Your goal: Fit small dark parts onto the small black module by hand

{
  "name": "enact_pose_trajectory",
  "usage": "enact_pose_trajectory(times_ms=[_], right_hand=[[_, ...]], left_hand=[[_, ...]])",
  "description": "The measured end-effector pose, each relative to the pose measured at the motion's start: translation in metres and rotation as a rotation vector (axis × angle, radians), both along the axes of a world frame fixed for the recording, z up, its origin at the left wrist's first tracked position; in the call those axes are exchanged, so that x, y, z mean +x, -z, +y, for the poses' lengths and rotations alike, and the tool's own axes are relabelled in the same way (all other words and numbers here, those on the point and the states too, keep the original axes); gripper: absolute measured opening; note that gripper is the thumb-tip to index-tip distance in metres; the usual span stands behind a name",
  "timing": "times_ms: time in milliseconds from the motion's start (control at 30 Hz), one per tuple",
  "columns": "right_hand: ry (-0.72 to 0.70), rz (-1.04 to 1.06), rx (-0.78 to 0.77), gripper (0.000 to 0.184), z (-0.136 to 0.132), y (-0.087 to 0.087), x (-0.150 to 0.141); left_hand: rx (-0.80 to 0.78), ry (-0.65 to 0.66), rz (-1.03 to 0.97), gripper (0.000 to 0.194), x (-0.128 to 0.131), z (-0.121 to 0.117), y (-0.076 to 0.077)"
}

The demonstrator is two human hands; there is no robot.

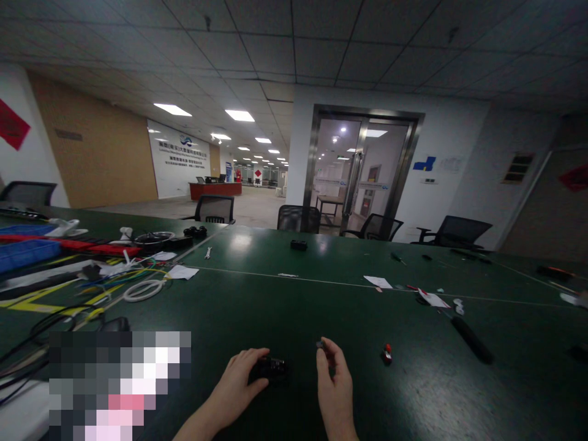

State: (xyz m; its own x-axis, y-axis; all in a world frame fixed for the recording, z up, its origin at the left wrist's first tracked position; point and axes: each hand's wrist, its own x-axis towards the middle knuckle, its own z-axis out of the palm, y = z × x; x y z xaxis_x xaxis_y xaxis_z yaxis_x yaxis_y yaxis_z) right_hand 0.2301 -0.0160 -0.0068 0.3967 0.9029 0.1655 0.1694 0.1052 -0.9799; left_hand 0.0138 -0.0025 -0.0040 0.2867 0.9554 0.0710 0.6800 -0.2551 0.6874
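Note:
On the green table, my left hand (pixel 239 376) is closed around the left end of a small black device (pixel 275 367), thumb on the near side and fingers on the far side. The device lies low at the tabletop, and its details are too dark to make out. To its right, my right hand (pixel 335 383) pinches a small dark grey piece (pixel 320 345) between thumb and forefinger, apart from the device. A small red and silver object (pixel 387 353) rests on the table to the right of that hand.
Cables, a white cord coil (pixel 143 290) and blue trays (pixel 27 254) crowd the left side. A long black-handled tool (pixel 471 339) lies at the right. Farther off are paper slips (pixel 378 282), a small wrench (pixel 208 252) and a black block (pixel 298 245). Chairs line the far edge.

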Motion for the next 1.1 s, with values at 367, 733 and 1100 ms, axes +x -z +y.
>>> enact_pose_trajectory(times_ms=[367, 733, 1100], right_hand=[[-0.117, -0.164, 0.046, 0.040, -0.004, -0.008, -0.005], [-0.392, -0.449, 0.004, 0.024, -0.013, -0.015, -0.026], [-0.452, -0.647, -0.032, 0.029, -0.009, -0.013, -0.034]], left_hand=[[-0.012, -0.006, 0.038, 0.047, 0.004, -0.003, -0.009], [0.015, -0.008, 0.015, 0.044, 0.005, -0.004, -0.010], [0.055, 0.006, 0.012, 0.043, 0.002, 0.000, 0.004]])
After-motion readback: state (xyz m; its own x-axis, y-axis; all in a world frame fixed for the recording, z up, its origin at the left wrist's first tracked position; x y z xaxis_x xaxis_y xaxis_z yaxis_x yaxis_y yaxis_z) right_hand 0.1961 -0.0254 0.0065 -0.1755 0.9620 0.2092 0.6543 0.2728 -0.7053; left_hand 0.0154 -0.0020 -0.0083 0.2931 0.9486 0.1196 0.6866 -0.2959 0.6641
